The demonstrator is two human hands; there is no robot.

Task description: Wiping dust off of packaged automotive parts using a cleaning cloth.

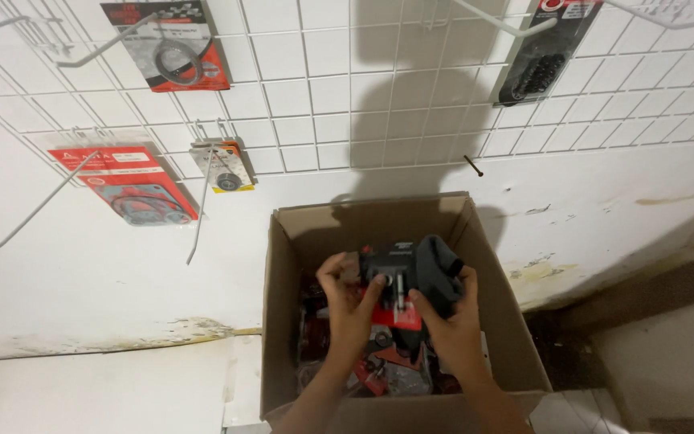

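Both my hands are over an open cardboard box on the floor by a white wall. My left hand and my right hand together hold a stack of carded parts packets, dark grey with red lower edges and a small metal part showing in front. The stack is lifted just above the box's contents. More red and clear packets lie in the bottom of the box, partly hidden by my hands and forearms.
A white wire grid with long hooks covers the wall. Hanging on it are a red and black gasket card, a red gasket card, a small bearing card and a dark chain packet. A brown mat lies at right.
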